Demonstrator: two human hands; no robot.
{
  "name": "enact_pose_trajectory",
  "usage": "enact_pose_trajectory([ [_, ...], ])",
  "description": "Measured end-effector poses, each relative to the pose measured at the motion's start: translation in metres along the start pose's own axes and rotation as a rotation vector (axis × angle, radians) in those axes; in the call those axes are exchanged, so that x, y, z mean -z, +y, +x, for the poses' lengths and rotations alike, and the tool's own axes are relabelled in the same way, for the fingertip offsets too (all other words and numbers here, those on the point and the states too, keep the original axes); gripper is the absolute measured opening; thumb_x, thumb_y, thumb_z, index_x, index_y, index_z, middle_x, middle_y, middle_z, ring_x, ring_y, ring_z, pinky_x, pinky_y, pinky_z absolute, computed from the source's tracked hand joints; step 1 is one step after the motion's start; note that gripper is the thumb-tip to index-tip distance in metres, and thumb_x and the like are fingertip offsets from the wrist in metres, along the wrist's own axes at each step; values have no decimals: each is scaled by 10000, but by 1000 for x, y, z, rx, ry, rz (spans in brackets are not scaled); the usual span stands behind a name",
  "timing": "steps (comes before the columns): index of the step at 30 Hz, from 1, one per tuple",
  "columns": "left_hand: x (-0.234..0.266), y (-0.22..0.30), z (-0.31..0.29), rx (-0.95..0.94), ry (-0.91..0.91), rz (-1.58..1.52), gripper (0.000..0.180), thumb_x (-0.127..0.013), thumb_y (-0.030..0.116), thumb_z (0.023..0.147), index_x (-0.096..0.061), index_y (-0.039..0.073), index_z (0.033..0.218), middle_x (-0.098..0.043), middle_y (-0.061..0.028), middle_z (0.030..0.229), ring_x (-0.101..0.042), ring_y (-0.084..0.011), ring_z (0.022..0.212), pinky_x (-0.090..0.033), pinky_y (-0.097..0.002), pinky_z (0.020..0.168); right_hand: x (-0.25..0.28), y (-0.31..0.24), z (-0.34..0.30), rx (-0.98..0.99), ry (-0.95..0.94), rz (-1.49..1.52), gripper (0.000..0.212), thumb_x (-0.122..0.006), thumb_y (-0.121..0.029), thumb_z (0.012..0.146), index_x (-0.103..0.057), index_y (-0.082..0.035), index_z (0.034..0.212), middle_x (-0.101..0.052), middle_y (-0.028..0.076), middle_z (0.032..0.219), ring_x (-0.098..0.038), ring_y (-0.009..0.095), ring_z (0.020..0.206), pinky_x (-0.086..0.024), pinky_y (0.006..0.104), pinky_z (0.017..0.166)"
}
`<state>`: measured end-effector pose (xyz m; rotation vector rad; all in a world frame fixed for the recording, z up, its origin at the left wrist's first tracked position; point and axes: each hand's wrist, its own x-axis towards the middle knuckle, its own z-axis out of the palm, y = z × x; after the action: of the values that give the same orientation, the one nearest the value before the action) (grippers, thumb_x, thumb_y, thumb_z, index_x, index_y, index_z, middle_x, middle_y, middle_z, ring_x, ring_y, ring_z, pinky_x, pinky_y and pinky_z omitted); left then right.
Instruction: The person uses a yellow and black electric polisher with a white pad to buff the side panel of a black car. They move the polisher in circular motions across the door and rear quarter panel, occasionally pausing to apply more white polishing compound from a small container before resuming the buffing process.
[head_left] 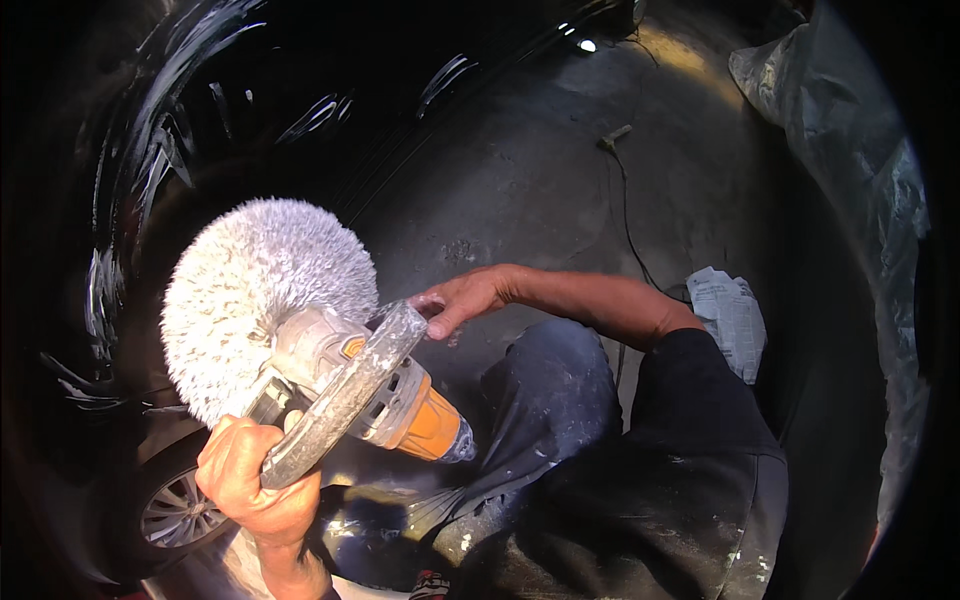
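A polisher [340,365] with a grey and orange body hangs in front of me. On its head sits a large round white wool pad [255,290]. My left hand [255,475] is closed round the lower end of its thick, scuffed loop handle [345,395]. At the handle's upper end is my right hand [465,302], thumb and fingers closed about it, the fingertips partly hidden behind. Left of the pad, a dark glossy car panel [330,150] carries streaky white smears [165,165].
A car wheel [180,510] shows at the lower left. Across the grey floor [520,190] runs a dark cable [627,215] with a connector [615,138]. Crumpled newspaper [735,315] lies beside my right arm. Clear plastic sheeting [850,130] hangs along the right.
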<state>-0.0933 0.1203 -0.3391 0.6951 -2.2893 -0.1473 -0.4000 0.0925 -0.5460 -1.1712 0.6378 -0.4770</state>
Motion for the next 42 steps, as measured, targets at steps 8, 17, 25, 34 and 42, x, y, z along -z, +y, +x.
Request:
enact_pose_trajectory([
  [8, -98, -8, 95, -206, -46, 35, 178, -800, 89, 660, -630, 79, 712, -652, -89, 641, -663, -290, 593, -494, -365, 566, -41, 73, -26, 143, -2, 369, 1079, -925, -209, 707, -299, -33, 1568, -497, 106, 1465, -412, 196, 1392, -298, 387, 1191],
  [17, -157, 20, 135, -187, 66, -17, 164, -773, 114, 728, -615, 70, 718, -642, -120, 631, -662, -316, 584, -511, -387, 558, -48, 97, -49, 414, 782, 240, 1122, -932, -158, 686, -236, -48, 1560, -450, 83, 1473, -415, 202, 1384, -317, 393, 1176],
  [25, -149, 3, 56, 127, 15, 69, 174, -762, -9, 677, -592, 25, 688, -551, -116, 586, -556, -197, 518, -452, -307, 535, -63, 189, -14, 418, 707, 177, 1140, -969, -182, 673, -237, -26, 1533, -455, 97, 1462, -392, 208, 1404, -300, 399, 1186],
  [34, -141, -7, 17, 315, 39, 112, 161, -750, -31, 664, -601, 24, 691, -557, -84, 583, -536, -136, 512, -434, -275, 532, -58, 211, 7, 445, 682, 135, 1096, -959, -146, 685, -256, -17, 1517, -463, 118, 1458, -396, 226, 1413, -300, 401, 1191],
  [42, -165, -28, 29, 331, -14, 138, 139, -745, -6, 675, -611, 21, 695, -578, -102, 583, -574, -152, 513, -456, -287, 535, -54, 215, 15, 354, 720, 149, 995, -938, -126, 703, -313, -29, 1470, -500, 117, 1417, -440, 210, 1374, -331, 400, 1164],
])
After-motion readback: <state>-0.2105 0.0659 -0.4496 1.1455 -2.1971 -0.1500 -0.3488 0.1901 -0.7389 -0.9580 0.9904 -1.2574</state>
